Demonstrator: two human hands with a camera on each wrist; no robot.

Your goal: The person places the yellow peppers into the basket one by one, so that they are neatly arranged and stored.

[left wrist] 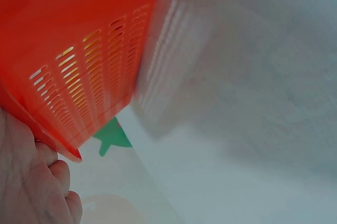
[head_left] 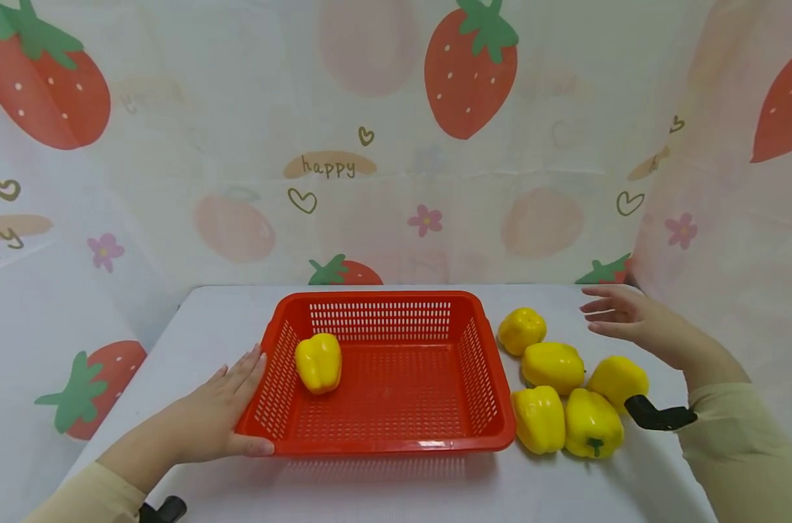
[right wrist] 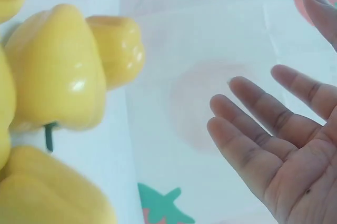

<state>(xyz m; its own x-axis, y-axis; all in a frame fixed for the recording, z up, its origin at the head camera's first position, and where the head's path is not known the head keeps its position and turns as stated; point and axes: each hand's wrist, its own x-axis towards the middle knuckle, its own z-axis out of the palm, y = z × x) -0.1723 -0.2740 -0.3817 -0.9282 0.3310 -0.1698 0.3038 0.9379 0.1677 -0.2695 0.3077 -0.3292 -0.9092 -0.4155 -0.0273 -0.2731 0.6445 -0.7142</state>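
A red plastic basket with slotted walls stands on the table, one yellow bell pepper inside at its left. My left hand rests on the basket's left rim, fingers extended along it and thumb at the front corner. In the left wrist view the fingers of that hand lie against the rim. Several yellow bell peppers sit in a group right of the basket. Above and behind them, my right hand hovers with relaxed fingers and nothing in it. The right wrist view shows its empty palm beside the peppers.
The white table ends at a cloth backdrop printed with strawberries, hearts and flowers. Cloth also hangs at both sides. A black strap piece sticks out from the right wrist, and another shows at the left wrist.
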